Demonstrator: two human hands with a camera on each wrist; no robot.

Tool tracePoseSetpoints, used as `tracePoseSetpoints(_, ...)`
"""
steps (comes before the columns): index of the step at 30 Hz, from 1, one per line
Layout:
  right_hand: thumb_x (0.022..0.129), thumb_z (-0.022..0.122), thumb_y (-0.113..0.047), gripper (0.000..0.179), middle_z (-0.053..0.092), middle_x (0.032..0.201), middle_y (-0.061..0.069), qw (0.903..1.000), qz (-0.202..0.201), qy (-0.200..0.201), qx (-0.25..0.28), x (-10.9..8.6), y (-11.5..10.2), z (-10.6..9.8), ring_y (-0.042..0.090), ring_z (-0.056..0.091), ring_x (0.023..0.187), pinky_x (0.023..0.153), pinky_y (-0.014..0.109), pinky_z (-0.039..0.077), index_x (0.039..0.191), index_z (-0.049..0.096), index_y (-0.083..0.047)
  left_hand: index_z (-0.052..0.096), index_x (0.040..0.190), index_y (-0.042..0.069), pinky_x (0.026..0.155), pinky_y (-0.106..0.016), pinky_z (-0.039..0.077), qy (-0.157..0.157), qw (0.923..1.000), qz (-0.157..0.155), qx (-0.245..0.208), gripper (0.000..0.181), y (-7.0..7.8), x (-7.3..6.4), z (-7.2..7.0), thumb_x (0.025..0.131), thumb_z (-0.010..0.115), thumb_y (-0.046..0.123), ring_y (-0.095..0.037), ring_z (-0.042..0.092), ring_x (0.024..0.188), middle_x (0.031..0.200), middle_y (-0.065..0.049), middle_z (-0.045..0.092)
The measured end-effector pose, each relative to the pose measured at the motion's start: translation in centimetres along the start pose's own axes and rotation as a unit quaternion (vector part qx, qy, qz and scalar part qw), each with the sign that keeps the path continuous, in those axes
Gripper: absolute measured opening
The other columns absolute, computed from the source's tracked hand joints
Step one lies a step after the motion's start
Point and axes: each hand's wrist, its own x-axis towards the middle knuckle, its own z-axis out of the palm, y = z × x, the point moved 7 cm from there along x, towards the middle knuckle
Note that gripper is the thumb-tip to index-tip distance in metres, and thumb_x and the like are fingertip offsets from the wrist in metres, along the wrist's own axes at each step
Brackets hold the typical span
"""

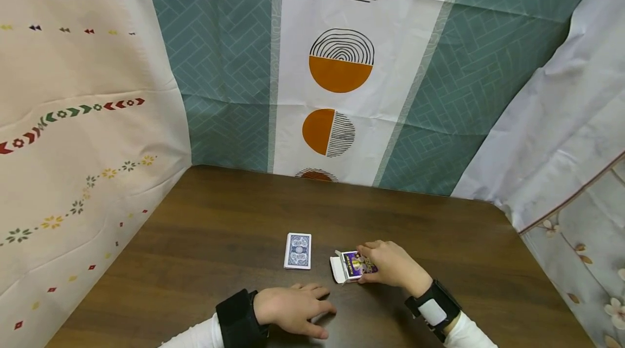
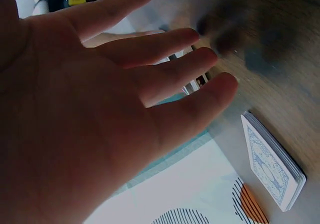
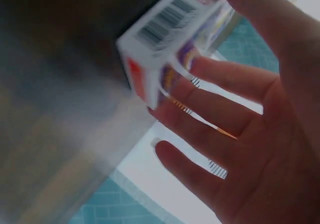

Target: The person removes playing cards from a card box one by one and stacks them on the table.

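Note:
My right hand (image 1: pixel 390 266) grips a small purple card box (image 1: pixel 355 264) from the right, thumb on the near side and fingers over the far side. The box's white flap (image 1: pixel 337 270) hangs open toward the left. In the right wrist view the box (image 3: pixel 160 31) shows a barcode end between thumb and fingers. A stack of blue-backed playing cards (image 1: pixel 298 251) lies face down left of the box; its layered edge shows in the left wrist view. My left hand (image 1: pixel 295 310) is nearer the front, fingers spread, holding nothing, just below the stack.
The brown wooden table (image 1: pixel 219 228) runs back to a teal and white patterned cloth (image 1: pixel 229 65). A cream cloth (image 1: pixel 88 174) hangs along the left side, and white cloth (image 1: pixel 542 120) along the right.

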Motion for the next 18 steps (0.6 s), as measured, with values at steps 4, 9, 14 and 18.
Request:
tracePoseSetpoints(4,0.07,0.078,-0.054,0.069,0.068,0.112,0.009,0.999,0.002,0.043,0.009,-0.6,0.1,0.5,0.024,0.063,0.097,0.08,0.041,0.052,0.12,0.066,-0.007,0.061,0.125,0.022,0.091,-0.03,0.049,0.078,0.9963,0.026,0.027,0.037,0.0,0.6,-0.9,0.095,0.057,0.044,-0.011,0.057,0.116,0.127,0.001,0.061)
tracePoseSetpoints(9,0.069,0.083,-0.045,0.064,0.065,0.109,0.008,0.9954,0.006,0.065,0.07,-1.1,0.6,1.2,0.02,0.062,0.098,0.083,0.037,0.052,0.115,0.066,-0.004,0.069,0.107,0.014,0.071,-0.014,0.047,0.18,0.982,0.028,-0.049,0.02,-0.9,2.2,-2.7,0.096,0.059,0.028,0.004,0.058,0.08,0.095,0.008,0.068)
tracePoseSetpoints(14,0.071,0.082,-0.044,0.061,0.063,0.105,0.003,0.9904,0.014,0.071,0.117,-1.1,0.9,1.1,0.013,0.06,0.091,0.078,0.03,0.053,0.113,0.065,-0.005,0.07,0.093,0.004,0.054,-0.016,0.042,0.228,0.9357,-0.017,-0.268,0.017,-3.4,3.9,-4.1,0.096,0.056,0.013,-0.009,0.061,0.058,0.075,-0.006,0.069)
tracePoseSetpoints(18,0.072,0.081,-0.045,0.058,0.062,0.1,0.0,0.9883,0.023,0.077,0.13,-0.8,1.1,0.5,0.007,0.057,0.083,0.071,0.024,0.051,0.111,0.065,-0.006,0.069,0.086,-0.002,0.046,-0.019,0.038,0.254,0.9041,-0.06,-0.338,0.016,-4.7,4.8,-4.7,0.093,0.056,0.005,-0.032,0.064,0.056,0.07,-0.018,0.068)
